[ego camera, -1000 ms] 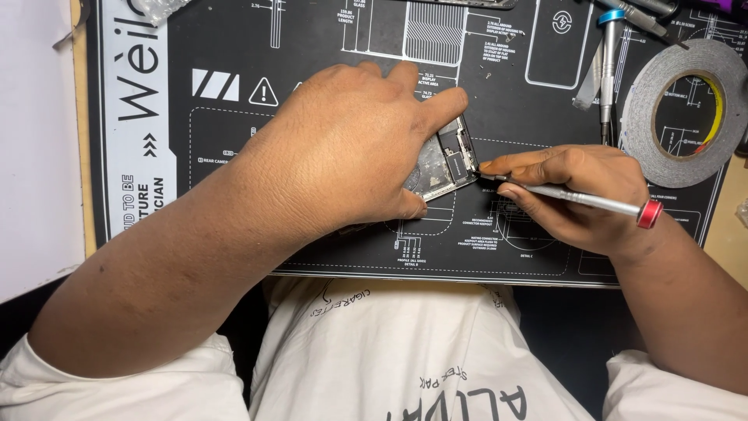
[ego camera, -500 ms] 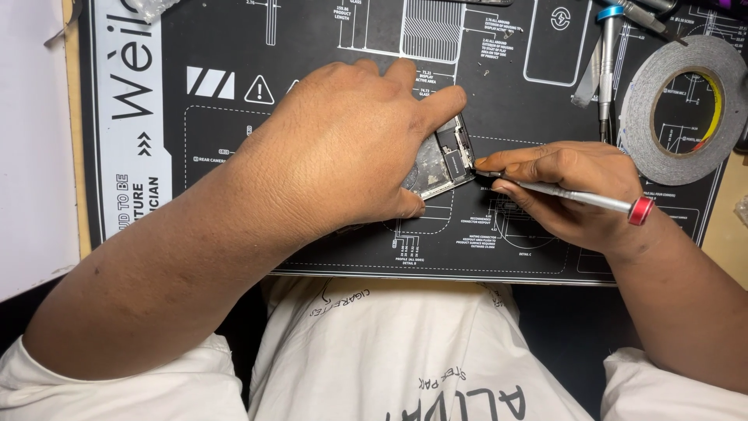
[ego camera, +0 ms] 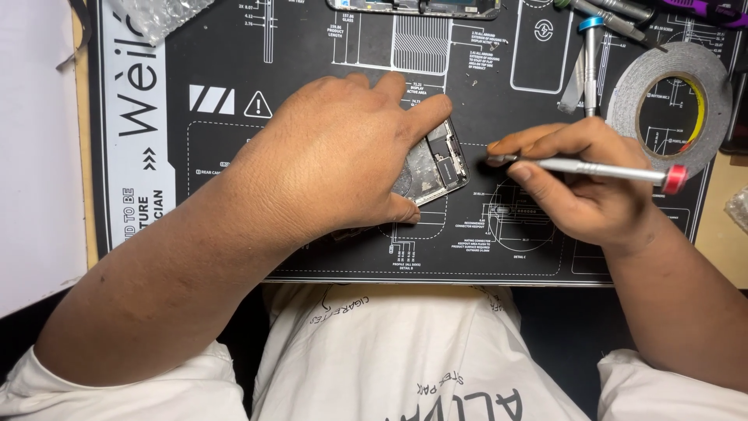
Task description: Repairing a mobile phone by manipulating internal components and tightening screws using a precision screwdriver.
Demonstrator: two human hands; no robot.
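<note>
Opened silver phone chassis with exposed internals (ego camera: 438, 162) lay at centre of black printed repair mat (ego camera: 312, 62), pinned under left hand (ego camera: 343, 160), fingers spread flat. Right hand (ego camera: 580, 183), at 3 o'clock of chassis, pinched slim silver screwdriver with red cap (ego camera: 600, 168), tip just clear of chassis edge. Grey tape roll (ego camera: 668, 105) at 2 o'clock.
</note>
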